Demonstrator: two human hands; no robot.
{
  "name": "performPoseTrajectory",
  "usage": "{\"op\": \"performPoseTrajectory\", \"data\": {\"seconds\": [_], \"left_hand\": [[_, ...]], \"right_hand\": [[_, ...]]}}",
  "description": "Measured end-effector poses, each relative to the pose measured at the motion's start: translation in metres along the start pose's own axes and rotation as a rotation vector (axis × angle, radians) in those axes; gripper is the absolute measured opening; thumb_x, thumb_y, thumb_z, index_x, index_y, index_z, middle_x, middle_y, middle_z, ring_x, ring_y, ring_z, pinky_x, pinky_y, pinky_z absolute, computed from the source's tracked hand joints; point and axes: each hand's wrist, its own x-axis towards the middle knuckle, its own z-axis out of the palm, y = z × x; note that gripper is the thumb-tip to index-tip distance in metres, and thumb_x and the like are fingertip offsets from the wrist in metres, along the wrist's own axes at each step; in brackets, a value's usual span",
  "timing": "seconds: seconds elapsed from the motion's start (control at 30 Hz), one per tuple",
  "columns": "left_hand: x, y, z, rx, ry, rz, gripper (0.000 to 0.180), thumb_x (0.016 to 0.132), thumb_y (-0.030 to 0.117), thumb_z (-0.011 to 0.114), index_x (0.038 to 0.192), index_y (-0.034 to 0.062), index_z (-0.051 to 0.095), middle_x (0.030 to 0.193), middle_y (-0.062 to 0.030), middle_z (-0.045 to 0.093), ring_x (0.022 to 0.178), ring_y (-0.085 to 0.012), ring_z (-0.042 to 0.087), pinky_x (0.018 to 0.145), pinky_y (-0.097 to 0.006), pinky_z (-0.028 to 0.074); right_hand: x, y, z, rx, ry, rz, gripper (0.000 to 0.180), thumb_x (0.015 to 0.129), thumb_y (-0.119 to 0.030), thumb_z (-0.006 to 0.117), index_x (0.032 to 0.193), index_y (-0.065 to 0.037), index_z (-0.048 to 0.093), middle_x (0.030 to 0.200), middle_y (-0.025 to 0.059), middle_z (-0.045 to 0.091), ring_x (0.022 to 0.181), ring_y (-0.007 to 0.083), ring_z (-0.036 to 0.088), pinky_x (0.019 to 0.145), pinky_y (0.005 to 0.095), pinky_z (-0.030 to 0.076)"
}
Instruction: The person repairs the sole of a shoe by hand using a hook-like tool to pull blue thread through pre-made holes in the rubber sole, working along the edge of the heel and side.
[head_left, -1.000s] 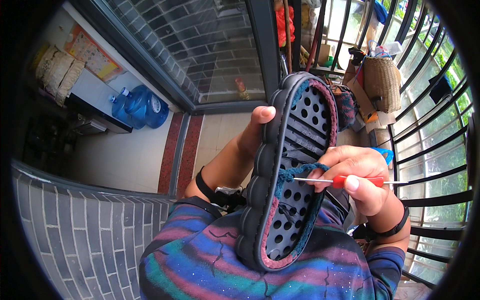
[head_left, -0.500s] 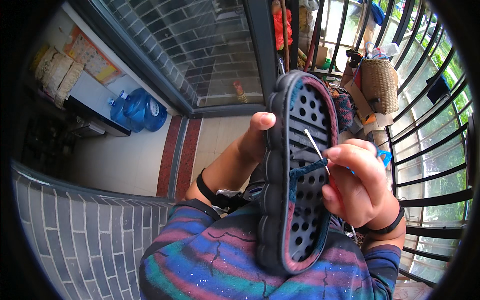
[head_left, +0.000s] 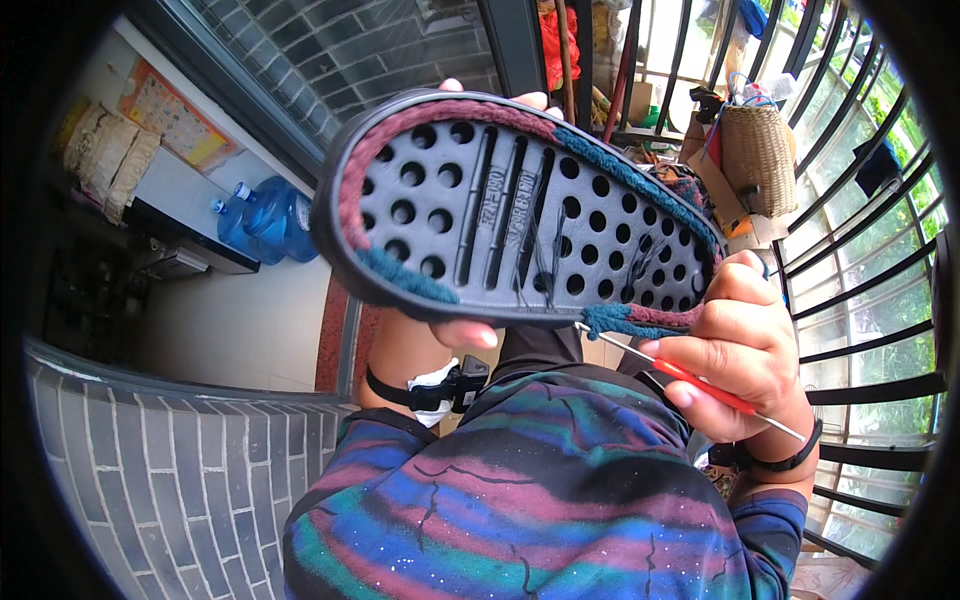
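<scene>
A black slipper sole (head_left: 580, 290), dotted with round holes and crossed by slots, is held up tilted in front of me. Braided yarn edging in maroon and teal (head_left: 640, 178) runs along the inside of its rim. My left hand (head_left: 465, 333) grips the sole from behind; its thumb shows below and fingertips above. My right hand (head_left: 735, 350) is closed round the red handle of a crochet hook (head_left: 705, 388). The hook's metal tip meets the sole's lower rim beside the teal yarn, where a piece of edging stands away from the rim. Black threads lie across the sole's middle.
Blue water bottles (head_left: 275, 222) stand at the left beyond a doorway. A grey brick wall (head_left: 200, 470) is at the lower left. To the right are curved dark window bars (head_left: 870, 395) and a woven basket (head_left: 760, 160) among piled items.
The sole has turned from upright to nearly lengthwise across the view, its left end swinging left. The hook's tip has moved from over the sole's middle to its lower rim.
</scene>
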Motion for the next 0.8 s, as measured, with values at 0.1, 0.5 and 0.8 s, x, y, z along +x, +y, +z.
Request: {"op": "performPoseTrajectory", "data": {"seconds": [0.1,0.5,0.8], "left_hand": [[0.011,0.013,0.010,0.009,-0.068,0.086,0.113,0.077,0.055,0.080,0.159,0.0067,0.020,0.154,-0.0227,0.035,0.143,-0.0354,0.038,0.120,-0.051,0.034],[0.047,0.046,-0.030,-0.387,-0.129,-0.515,0.077,0.098,0.059,0.048,0.148,0.0004,0.040,0.145,-0.0178,0.046,0.137,-0.0308,0.047,0.119,-0.047,0.035],[0.026,0.065,-0.002,-0.206,-0.194,-0.562,0.075,0.096,0.056,0.050,0.145,-0.0002,0.042,0.142,-0.0175,0.048,0.134,-0.0300,0.049,0.117,-0.046,0.037]], "right_hand": [[-0.007,0.002,0.001,0.244,0.054,0.135,0.027,0.081,-0.028,0.072,0.093,-0.005,0.076,0.063,0.0013,0.047,0.059,0.0213,0.040,0.059,0.0379,0.030],[0.001,-0.002,-0.010,0.703,0.027,0.418,0.018,0.079,-0.013,0.068,0.081,0.004,0.073,0.066,0.0132,0.061,0.055,0.0252,0.047,0.056,0.0384,0.036],[0.009,-0.002,-0.020,0.794,-0.067,0.479,0.016,0.080,-0.010,0.071,0.080,0.006,0.071,0.068,0.0146,0.062,0.057,0.0269,0.053,0.057,0.0390,0.040]]}}
